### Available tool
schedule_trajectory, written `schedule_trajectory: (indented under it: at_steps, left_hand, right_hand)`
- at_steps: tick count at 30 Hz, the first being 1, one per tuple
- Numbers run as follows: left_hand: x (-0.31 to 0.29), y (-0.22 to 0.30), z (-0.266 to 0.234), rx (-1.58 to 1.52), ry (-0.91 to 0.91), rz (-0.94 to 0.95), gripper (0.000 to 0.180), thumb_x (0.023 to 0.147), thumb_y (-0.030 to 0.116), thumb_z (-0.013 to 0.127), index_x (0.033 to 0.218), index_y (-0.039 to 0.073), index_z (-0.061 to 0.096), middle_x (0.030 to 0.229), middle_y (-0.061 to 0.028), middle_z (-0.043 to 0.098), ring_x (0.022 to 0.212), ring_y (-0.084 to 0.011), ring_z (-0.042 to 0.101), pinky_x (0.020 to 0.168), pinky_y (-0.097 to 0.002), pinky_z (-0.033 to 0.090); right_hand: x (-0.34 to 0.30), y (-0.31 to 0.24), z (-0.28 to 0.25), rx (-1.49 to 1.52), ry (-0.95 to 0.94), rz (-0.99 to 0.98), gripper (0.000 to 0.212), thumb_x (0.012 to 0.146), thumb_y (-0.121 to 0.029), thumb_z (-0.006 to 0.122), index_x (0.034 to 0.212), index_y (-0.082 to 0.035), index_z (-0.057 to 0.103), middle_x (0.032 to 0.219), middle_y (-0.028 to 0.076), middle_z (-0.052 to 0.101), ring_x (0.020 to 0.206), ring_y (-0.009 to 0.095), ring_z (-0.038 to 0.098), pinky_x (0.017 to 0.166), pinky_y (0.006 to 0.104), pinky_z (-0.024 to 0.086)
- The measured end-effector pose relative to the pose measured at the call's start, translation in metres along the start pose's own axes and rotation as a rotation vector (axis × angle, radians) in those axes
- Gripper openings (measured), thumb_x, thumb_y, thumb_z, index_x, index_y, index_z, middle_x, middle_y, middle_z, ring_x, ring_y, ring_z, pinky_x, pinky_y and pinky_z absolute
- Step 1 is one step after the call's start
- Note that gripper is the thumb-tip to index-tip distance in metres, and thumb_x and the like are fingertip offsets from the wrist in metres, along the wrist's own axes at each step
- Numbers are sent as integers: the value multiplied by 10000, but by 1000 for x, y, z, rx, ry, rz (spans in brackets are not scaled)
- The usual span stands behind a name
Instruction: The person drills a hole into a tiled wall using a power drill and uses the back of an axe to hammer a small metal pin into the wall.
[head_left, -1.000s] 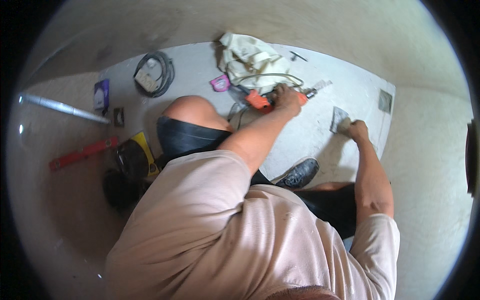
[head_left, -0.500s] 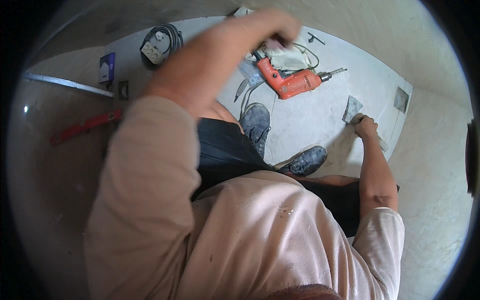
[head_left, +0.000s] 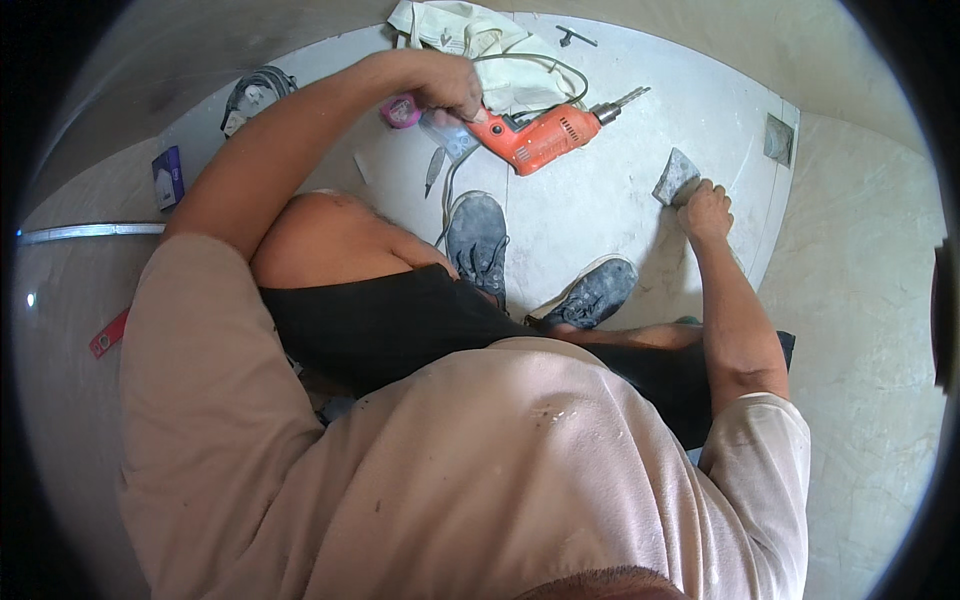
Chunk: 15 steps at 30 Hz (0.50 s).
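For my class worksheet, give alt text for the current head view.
A person's left hand is at the handle of an orange drill, while the right hand holds a wide-bladed scraper. Cream cloth lies beyond the drill.

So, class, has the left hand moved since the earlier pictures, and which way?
Yes: the left hand has moved left, farther from the square floor drain.

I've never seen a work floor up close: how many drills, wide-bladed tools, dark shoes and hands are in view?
Drills: 1
Wide-bladed tools: 1
Dark shoes: 2
Hands (left hand, right hand): 2
Total: 6
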<state>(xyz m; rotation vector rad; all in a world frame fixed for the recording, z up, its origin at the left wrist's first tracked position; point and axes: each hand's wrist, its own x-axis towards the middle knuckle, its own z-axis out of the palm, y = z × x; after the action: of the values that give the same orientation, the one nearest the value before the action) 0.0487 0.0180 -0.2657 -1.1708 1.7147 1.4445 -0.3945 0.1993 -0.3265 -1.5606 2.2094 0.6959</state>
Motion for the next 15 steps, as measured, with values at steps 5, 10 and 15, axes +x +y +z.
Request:
schedule_trajectory:
  at_steps: [5,10,15]
  left_hand:
    - [10,-23,-27,411,478,-240,610,879,568,753,1092,-3,759,1022,-189,773,953,-373,747,876,-480,579]
    - [40,-77,-26,14,837,-428,788,815,615,800,1285,-11,698,1382,-215,668,1289,-367,643,1044,-459,535]
    - [61,-81,-45,-910,1095,-238,372,959,296,659,1176,3,729,1152,-200,752,992,-337,736,861,-471,588]
  right_hand:
    - [-8,-19,-38,-6,-242,86,505,868,-193,712,1342,-43,622,1406,234,594,1309,444,571,1069,559,511]
    - [12,9,11,25,-159,-2,450,899,-225,626,1329,-97,662,1361,253,620,1278,471,581,1079,533,498]
    - [20,14,25,88,-132,-64,436,878,-226,643,1280,-60,667,1319,272,627,1215,484,596,1072,535,479]
